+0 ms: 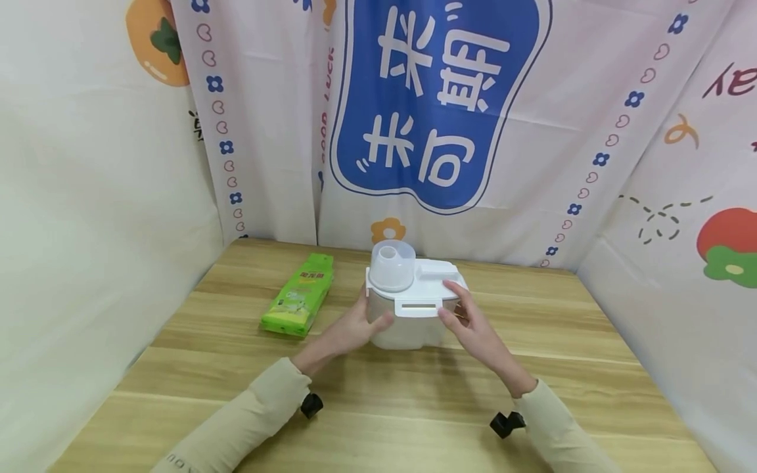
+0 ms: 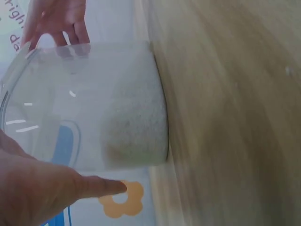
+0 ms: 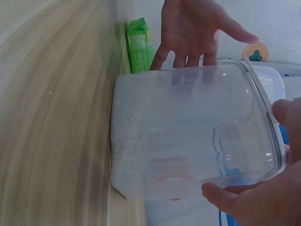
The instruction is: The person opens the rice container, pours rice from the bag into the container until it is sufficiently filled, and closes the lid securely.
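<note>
A clear storage box [image 1: 408, 332] with a white lid [image 1: 426, 279] stands upright on the table. Pale grains [image 3: 136, 122] fill its lower part. A translucent cup [image 1: 392, 266] sits over the lid's left end. My left hand [image 1: 349, 325] lies against the box's left side, its thumb held out straight and apart from the wall in the left wrist view. At the right end, my right hand [image 1: 476, 332] grips the lid's corner, thumb by the front latch [image 1: 418, 307], a finger over the top and others along the side. The right hand's lower fingers are partly hidden in the head view.
A green packet [image 1: 300, 295] lies on the table to the left of the box. Printed cloth [image 1: 266, 131] hangs behind the wooden table [image 1: 402, 420] and along both sides. A black wrist mount [image 1: 311, 405] sits at the left sleeve, another mount [image 1: 506, 424] at the right.
</note>
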The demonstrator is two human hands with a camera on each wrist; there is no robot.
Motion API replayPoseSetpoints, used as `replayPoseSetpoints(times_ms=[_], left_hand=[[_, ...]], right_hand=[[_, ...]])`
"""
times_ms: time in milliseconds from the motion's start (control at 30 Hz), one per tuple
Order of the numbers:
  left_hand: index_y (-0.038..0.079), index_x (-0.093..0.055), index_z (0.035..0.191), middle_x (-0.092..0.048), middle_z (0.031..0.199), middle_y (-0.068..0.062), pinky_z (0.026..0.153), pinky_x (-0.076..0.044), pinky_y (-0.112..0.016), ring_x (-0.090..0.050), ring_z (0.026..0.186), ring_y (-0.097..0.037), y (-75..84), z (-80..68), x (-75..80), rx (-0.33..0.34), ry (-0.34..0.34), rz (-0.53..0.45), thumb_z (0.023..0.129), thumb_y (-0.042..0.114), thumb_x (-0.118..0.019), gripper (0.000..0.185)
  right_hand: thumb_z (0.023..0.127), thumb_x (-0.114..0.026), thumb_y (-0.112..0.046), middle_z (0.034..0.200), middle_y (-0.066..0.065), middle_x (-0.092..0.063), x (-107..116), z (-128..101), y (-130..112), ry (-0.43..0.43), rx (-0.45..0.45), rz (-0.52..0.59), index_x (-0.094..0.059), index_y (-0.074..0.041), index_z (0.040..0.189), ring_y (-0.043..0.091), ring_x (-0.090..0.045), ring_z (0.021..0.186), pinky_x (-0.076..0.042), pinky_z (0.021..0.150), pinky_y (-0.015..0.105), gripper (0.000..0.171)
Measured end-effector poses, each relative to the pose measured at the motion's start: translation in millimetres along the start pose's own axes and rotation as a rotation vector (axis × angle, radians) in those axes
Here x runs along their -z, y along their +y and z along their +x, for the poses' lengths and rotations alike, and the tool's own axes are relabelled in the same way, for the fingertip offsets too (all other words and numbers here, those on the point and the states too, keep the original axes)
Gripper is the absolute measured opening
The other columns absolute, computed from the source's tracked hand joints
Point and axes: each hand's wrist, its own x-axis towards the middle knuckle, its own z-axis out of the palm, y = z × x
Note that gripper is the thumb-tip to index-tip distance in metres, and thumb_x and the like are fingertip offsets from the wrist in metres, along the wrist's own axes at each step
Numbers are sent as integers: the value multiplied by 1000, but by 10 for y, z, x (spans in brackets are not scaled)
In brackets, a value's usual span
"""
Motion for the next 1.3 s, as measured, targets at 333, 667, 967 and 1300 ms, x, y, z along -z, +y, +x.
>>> replayPoseSetpoints(times_ms=[333,667,967,1300], left_hand=[[43,6,152,-24,158,2,117,-30,-54,-37,141,-24,25,8,-127,81,113,6,90,38,-70,98],[42,1,153,-27,157,2,117,-28,-58,-33,144,-26,6,9,-156,146,193,22,89,45,-70,96],[26,9,156,-17,163,-16,117,-25,-60,-26,148,-36,4,1,-160,263,275,85,81,57,-73,115],[21,4,157,-17,162,-14,117,-24,-62,-25,148,-35,19,47,-139,218,256,131,80,55,-75,116]], right_hand=[[98,-60,-16,138,25,-47,5,-6,-10,5,31,-8,-35,-18,150,43,-54,124,-54,91,26,58],[95,-65,-14,127,27,-59,-20,1,-35,53,25,-60,-38,-17,149,39,-59,121,-56,88,28,61],[93,-66,-7,128,33,-57,-59,-63,-322,86,64,-160,-41,-2,145,45,-62,113,-57,87,48,57],[92,-67,-4,121,34,-60,-55,-80,-390,104,97,-165,-43,2,142,44,-65,108,-57,85,49,57]])
